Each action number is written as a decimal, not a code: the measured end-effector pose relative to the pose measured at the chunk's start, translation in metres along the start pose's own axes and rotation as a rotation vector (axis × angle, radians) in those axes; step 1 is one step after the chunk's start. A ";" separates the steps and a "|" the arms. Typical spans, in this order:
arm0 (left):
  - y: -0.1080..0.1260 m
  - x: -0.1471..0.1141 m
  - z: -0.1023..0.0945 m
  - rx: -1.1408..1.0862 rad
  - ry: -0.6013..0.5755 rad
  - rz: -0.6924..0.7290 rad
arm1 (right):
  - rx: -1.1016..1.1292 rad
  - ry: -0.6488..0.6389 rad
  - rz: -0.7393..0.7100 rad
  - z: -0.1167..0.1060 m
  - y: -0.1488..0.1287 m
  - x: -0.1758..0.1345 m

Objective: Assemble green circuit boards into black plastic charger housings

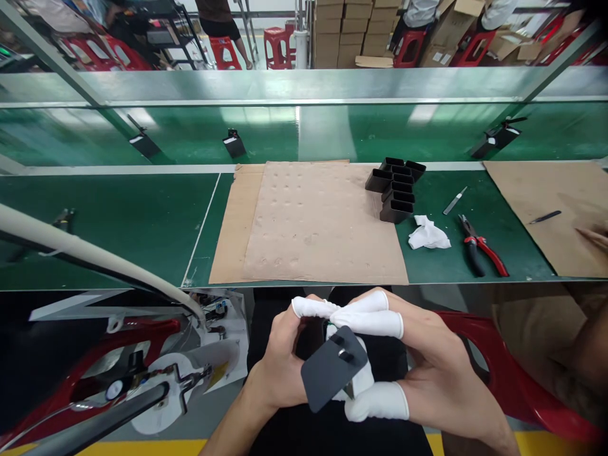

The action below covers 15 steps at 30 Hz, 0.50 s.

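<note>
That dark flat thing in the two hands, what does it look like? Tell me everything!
The plate is a flat, dark grey, matt piece with rounded corners, probably plastic. Two small metal prongs stick out of its face near the upper edge. It is tilted, face toward the camera, held low in front of the green bench. The left hand and right hand, wearing white finger covers, hold it from behind and at its edges.

Both hands low, close to body, fingertips meeting. Left hand (282, 364) curled, palm inward; right hand (427, 373) curled opp., thumb under. White finger cots (375, 323) on several fingers, forearms bare.
</note>
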<state>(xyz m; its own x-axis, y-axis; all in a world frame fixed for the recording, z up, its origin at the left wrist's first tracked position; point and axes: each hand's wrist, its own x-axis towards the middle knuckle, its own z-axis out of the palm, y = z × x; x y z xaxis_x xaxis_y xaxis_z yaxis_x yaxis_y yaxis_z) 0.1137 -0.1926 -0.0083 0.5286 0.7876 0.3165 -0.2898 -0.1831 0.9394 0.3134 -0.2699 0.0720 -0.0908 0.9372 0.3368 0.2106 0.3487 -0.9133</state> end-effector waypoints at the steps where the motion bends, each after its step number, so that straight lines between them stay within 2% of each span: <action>1: 0.000 0.000 0.000 0.001 0.001 0.003 | 0.000 0.000 0.000 0.000 0.000 0.000; 6: 0.003 0.003 0.001 -0.019 -0.026 0.025 | -0.012 -0.006 -0.008 -0.001 -0.002 0.001; 15: 0.005 0.005 0.002 -0.033 -0.004 0.013 | -0.013 -0.009 -0.018 -0.002 -0.002 0.003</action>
<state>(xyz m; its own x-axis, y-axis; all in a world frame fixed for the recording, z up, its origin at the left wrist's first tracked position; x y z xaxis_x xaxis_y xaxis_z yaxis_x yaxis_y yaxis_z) 0.1168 -0.1907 -0.0019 0.5281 0.7827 0.3294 -0.3226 -0.1739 0.9304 0.3145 -0.2678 0.0748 -0.1036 0.9306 0.3511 0.2211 0.3657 -0.9041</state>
